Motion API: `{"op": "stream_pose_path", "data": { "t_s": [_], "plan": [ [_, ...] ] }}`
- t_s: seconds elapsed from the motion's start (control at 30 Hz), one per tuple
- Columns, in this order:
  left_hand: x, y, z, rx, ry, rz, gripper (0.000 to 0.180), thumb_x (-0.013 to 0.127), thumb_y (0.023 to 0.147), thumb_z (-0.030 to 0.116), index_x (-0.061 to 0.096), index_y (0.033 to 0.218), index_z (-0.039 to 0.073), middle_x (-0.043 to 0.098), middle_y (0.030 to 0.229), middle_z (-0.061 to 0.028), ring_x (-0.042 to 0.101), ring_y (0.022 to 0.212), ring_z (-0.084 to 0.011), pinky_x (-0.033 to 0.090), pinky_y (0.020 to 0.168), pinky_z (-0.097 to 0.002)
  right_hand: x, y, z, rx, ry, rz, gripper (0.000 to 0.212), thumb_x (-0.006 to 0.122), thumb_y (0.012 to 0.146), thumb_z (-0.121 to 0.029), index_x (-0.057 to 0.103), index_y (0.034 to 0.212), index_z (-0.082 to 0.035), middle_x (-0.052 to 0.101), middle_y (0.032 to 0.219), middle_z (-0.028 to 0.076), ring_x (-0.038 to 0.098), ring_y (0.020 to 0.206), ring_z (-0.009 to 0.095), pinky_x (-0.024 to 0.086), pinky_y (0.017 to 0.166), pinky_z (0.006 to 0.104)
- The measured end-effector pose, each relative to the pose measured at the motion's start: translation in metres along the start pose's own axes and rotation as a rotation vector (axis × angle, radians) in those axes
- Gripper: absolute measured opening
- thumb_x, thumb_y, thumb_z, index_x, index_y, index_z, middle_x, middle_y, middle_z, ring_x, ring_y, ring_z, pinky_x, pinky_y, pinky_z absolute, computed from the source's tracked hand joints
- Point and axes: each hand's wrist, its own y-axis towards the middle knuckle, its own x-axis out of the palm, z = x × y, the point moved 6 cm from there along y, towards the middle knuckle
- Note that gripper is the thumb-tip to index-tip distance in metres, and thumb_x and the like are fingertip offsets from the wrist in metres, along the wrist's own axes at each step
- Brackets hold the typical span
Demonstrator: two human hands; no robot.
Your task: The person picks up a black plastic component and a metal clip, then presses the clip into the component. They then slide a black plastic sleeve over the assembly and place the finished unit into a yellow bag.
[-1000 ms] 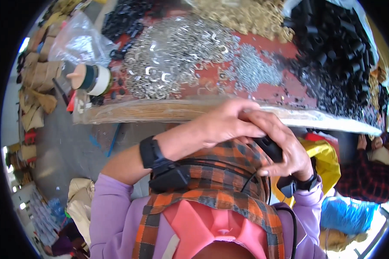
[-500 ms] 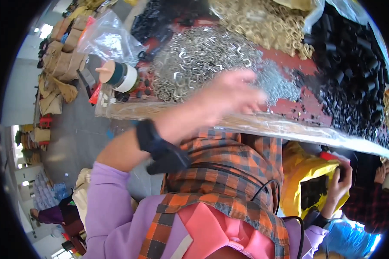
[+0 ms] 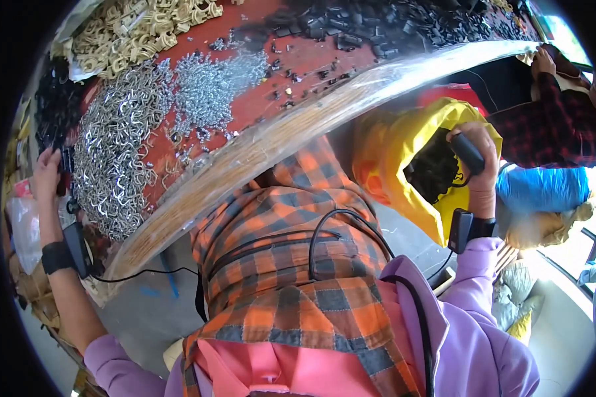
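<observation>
At the far left of the table, my left hand has its fingers bent beside some dark plastic pieces; whatever is between them is too small to make out. A heap of bent silver metal hooks lies just right of it. On the right, my right hand grips a smooth black cylindrical piece at the mouth of an open yellow bag. Dark pieces fill part of the bag.
On the red tabletop lie small silver parts, cream-coloured rings and black plastic parts. Clear film wraps the table's front edge. A co-worker's plaid sleeve is at the right, above a blue bag. Cables cross my apron.
My left hand has gone from above the metal hooks to the dark pieces at the far left. The view has turned toward the right; the black cylinder in my right hand now shows plainly.
</observation>
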Motion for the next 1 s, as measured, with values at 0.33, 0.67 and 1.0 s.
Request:
{"op": "stream_pose_path", "data": {
  "t_s": [0.33, 0.67, 1.0],
  "plan": [
    [0.029, -0.019, 0.024, 0.136, 0.471, -0.073, 0.039, 0.064, 0.064, 0.030, 0.052, 0.087, 0.001, 0.056, 0.069, -0.0136, 0.056, 0.065, -0.0257, 0.043, 0.059, -0.0334, -0.019, -0.001, 0.009, -0.025, -1.100, 0.157, 0.019, 0.058, 0.072, -0.017, 0.055, 0.084, -0.002, 0.055, 0.079, 0.011, 0.055, 0.065, 0.022, 0.043, 0.061, 0.0279],
    [-0.030, -0.061, 0.046, 0.199, 0.153, 0.283, 0.039, 0.062, 0.069, 0.031, 0.055, 0.096, 0.003, 0.055, 0.070, -0.0071, 0.055, 0.067, -0.0120, 0.044, 0.056, -0.0246, 0.221, 0.058, -0.109, -0.506, -0.593, -0.444, 0.011, 0.053, 0.070, 0.001, 0.053, 0.080, 0.003, 0.054, 0.072, 0.009, 0.053, 0.063, 0.017, 0.041, 0.058, 0.0252],
    [0.087, -0.243, 0.164, 0.113, -1.450, -0.827, 0.032, 0.054, 0.078, 0.017, 0.048, 0.106, 0.003, 0.051, 0.076, 0.0000, 0.051, 0.062, -0.0067, 0.040, 0.049, -0.0125, 0.286, 0.094, -0.075, -0.264, -0.814, -0.792, 0.014, 0.057, 0.068, -0.012, 0.054, 0.077, -0.002, 0.052, 0.061, 0.009, 0.051, 0.056, 0.019, 0.040, 0.053, 0.0278]
  ]
}}
